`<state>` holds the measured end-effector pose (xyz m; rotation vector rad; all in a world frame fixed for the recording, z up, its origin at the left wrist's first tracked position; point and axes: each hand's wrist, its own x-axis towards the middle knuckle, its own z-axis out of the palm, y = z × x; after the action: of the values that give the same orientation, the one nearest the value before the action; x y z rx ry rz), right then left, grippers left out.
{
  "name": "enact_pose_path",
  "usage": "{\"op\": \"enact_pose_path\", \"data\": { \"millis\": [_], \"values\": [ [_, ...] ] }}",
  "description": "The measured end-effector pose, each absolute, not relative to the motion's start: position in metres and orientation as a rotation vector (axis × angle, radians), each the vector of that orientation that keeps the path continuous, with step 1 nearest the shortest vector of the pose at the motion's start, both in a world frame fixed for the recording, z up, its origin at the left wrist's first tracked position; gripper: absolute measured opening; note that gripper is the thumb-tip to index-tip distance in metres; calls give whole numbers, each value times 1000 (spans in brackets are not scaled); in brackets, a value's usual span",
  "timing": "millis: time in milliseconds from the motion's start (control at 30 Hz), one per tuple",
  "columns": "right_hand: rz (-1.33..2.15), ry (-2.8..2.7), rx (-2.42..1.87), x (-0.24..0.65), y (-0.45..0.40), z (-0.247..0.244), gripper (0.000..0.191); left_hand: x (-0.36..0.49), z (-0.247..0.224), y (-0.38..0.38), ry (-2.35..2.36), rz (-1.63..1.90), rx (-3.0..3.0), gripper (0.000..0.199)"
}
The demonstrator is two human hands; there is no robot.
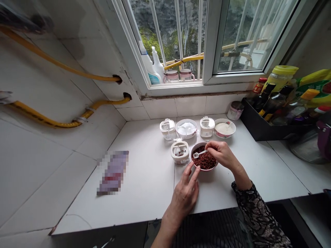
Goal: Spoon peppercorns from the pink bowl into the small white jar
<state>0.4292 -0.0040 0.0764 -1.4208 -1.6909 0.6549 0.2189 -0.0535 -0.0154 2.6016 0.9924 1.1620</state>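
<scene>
A bowl [207, 165] full of dark red peppercorn-like grains stands on the white tiled counter. My right hand [221, 155] pinches a small white spoon [197, 155], its scoop over the grains. Against the bowl's near left rim rest the fingertips of my left hand [186, 193], fingers apart and holding nothing. Just left of the bowl is a clear jar [180, 157] with its lid raised and a few grains inside. Behind are two more clear jars [167, 129] [207, 127], a bowl of white stuff [186, 128] and a flowered bowl of pale powder [224, 128].
A black box [269, 127] of bottles stands at the right, with a lidded jar [235, 110] beside it. A blurred purple packet [113, 174] lies on the counter [147, 186] at the left. Yellow pipes [103, 103] run along the left wall. Spray bottles [156, 65] stand at the window.
</scene>
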Motion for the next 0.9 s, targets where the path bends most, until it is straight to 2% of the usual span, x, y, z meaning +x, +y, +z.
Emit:
{"op": "enact_pose_path", "data": {
  "millis": [900],
  "values": [
    [960,-1500,-1425,436,-1,75,14,218,-16,-54,1007,1118,2602,75]
  ]
}}
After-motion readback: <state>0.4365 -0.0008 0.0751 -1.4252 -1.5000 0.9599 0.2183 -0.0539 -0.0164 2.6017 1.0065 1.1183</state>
